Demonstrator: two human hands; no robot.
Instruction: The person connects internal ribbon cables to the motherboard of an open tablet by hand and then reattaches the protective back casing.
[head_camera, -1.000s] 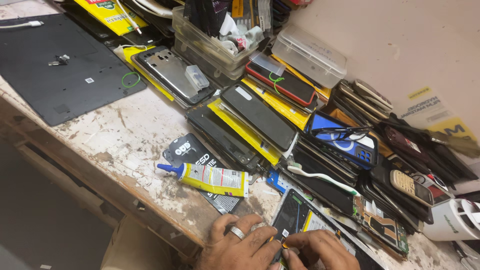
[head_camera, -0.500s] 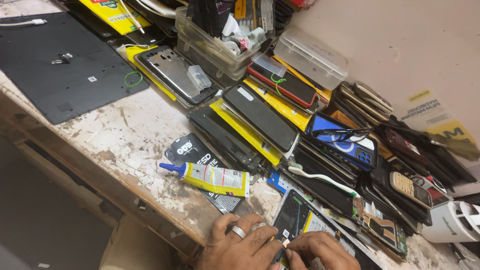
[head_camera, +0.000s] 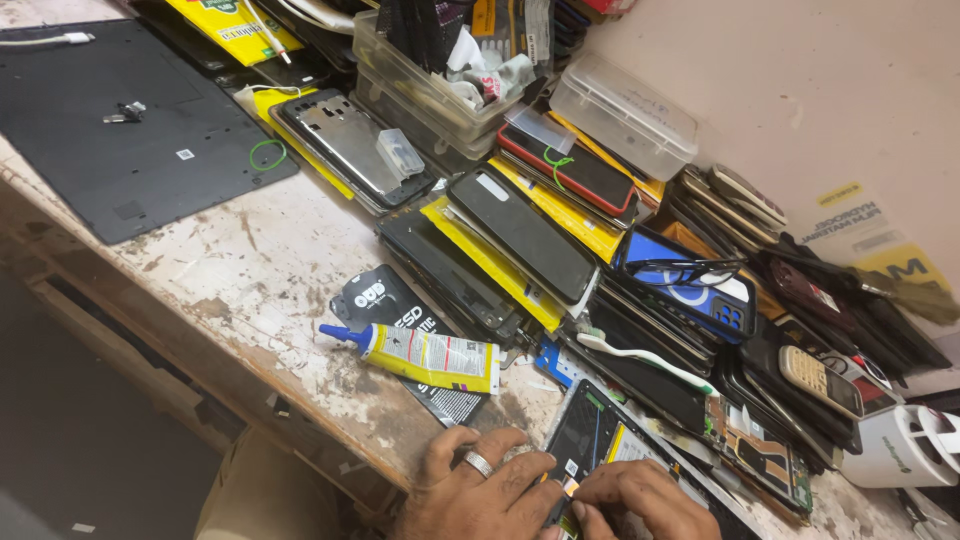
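Observation:
My left hand (head_camera: 480, 490), with a ring on one finger, rests at the bench's near edge, fingers curled against the lower edge of an opened phone (head_camera: 592, 440) that lies on the worn white bench (head_camera: 230, 270). My right hand (head_camera: 630, 500) is pressed close beside it, its fingertips pinching a small part at the phone's bottom corner. What is pinched is too small to name. A yellow glue tube (head_camera: 425, 355) with a blue nozzle lies just left of the hands on a black packet (head_camera: 385, 300).
Many phones and screens are stacked along the back, with a white toothbrush (head_camera: 640, 355), glasses (head_camera: 680, 270), clear plastic boxes (head_camera: 620, 115), a keypad phone (head_camera: 820, 380) and a white cup (head_camera: 905, 450). A dark mat (head_camera: 120, 130) lies far left.
Both hands stay together at the phone's lower corner, with only slight finger movement. The view has shifted a little.

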